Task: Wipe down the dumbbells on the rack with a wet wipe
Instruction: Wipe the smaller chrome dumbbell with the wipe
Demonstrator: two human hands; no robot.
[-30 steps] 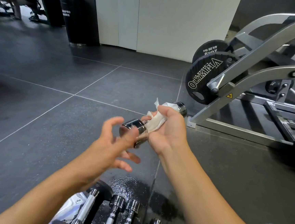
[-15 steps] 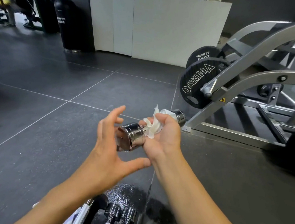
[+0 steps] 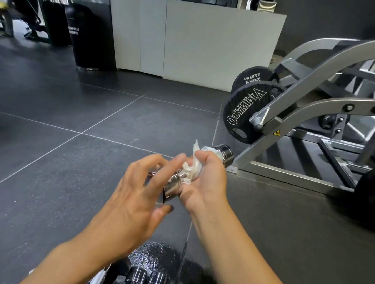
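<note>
Gripping a small chrome dumbbell (image 3: 225, 154) by its handle, the right hand (image 3: 204, 186) has its fingers curled tight round the bar, with a white wet wipe (image 3: 195, 165) bunched between palm and metal. The dumbbell is held in the air just right of mid-view, its far head pointing toward 1 o'clock. The left hand (image 3: 138, 198) sits at the near head, fingers spread and lightly bent; blur makes it hard to say whether they touch the metal. More racked dumbbells (image 3: 147, 278) stand at 6 o'clock. A black Olympia weight plate (image 3: 244, 117) hangs on a grey machine frame (image 3: 297, 119) at 2 o'clock.
</note>
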